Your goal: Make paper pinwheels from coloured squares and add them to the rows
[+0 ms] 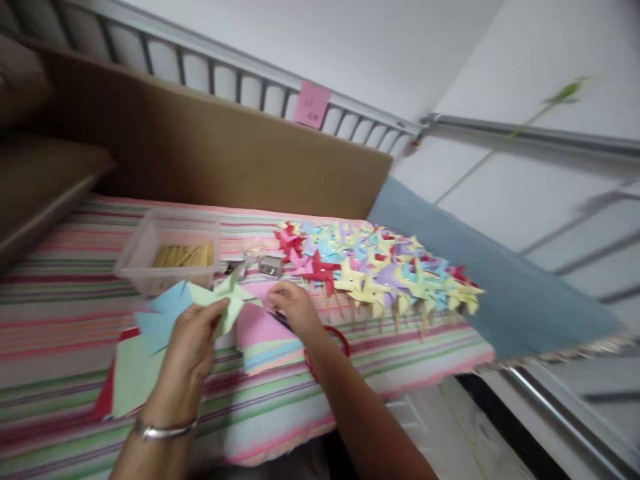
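Observation:
My left hand point(199, 337) is closed on a pale green paper pinwheel point(227, 300), pinching it between thumb and fingers. To its right, my right hand point(296, 308) has thumb and forefinger pressed together. Whatever is in that pinch is too small to make out. Below the right hand lies a stack of coloured paper point(263, 333), pink on top. Scissors with red handles point(345, 341) rest partly under my right forearm. Blue paper pieces point(167, 310) and a pale green sheet point(134, 373) over red paper lie beside my left hand.
A clear plastic box point(143, 267) holds several short wooden sticks point(185, 257). Near it sits a small grey box point(271, 266). Many finished pinwheels point(385, 273) on sticks crowd the right side of the striped cloth point(250, 420). A cardboard panel point(240, 153) stands behind.

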A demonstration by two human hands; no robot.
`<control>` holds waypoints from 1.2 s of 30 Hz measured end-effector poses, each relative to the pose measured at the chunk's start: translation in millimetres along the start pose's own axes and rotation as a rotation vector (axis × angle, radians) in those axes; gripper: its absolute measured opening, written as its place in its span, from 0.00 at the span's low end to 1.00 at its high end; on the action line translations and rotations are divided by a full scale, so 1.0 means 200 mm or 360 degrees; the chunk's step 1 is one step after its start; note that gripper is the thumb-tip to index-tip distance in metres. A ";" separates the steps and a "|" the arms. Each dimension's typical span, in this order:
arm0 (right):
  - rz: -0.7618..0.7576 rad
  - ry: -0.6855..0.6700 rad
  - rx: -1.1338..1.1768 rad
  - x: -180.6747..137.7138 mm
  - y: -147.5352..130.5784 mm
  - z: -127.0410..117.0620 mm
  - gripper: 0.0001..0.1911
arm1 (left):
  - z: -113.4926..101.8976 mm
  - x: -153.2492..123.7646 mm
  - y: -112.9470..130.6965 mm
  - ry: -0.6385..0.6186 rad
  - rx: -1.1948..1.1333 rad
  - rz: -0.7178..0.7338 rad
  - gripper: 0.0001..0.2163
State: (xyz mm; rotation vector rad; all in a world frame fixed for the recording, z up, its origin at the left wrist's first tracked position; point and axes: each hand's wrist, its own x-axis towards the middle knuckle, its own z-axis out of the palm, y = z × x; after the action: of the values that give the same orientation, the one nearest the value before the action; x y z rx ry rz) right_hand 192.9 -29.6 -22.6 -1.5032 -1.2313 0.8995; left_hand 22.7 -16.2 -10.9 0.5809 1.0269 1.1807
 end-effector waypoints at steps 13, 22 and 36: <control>-0.0348 -0.0222 0.0048 -0.05 -0.17 -0.04 0.02 | 0.14 -0.01 -0.08 -0.0019 0.0009 -0.0065 0.10; -0.0214 -0.0190 -0.0032 -0.03 -0.13 -0.07 0.03 | 0.21 0.01 -0.13 -0.0086 0.0012 -0.0038 0.14; -0.0265 -0.0190 -0.0117 -0.04 -0.12 -0.07 0.03 | 0.19 -0.02 -0.12 -0.0092 0.0019 -0.0016 0.12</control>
State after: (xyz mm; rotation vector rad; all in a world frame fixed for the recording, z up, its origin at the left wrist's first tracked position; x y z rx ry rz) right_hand 198.2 -39.9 4.9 -1.3968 -1.4679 0.8507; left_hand 66.8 -23.3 -12.8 0.6150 0.9872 1.1437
